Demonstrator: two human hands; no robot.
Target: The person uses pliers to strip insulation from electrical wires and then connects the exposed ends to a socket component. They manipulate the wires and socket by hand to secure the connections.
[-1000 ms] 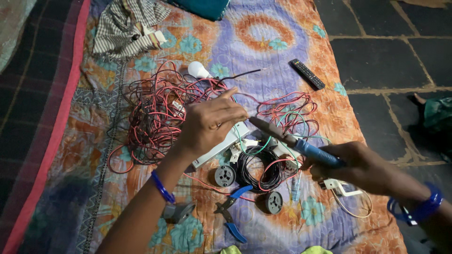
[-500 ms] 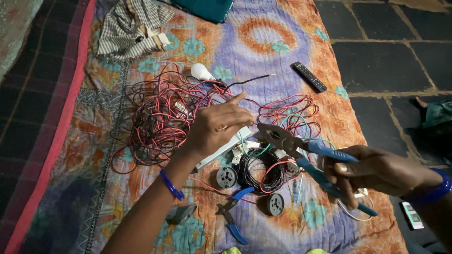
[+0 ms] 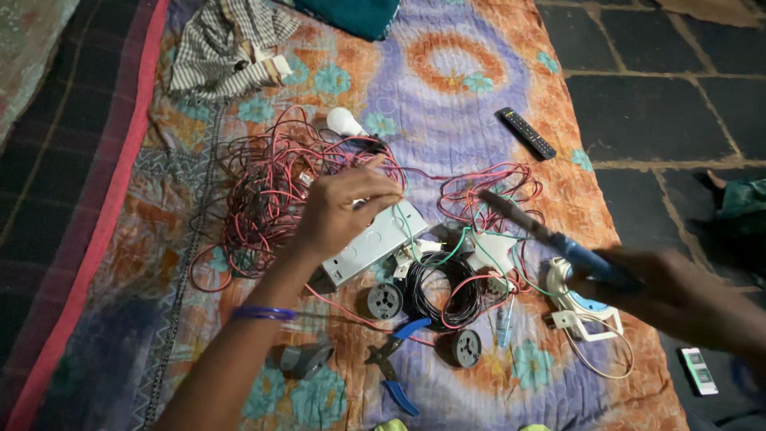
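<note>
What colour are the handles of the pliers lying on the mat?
Blue handles on the pliers, lying below the left hand; clearest in the head view.

matt cloth sheet point(image 3: 447, 104), glossy plastic-coated wires point(image 3: 271, 183)

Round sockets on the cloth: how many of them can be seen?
2. One round socket lies just below the white switch box, left of the black wire coil. The other socket lies lower right, past the blue-handled pliers. The tangled wires could hide more.
</note>
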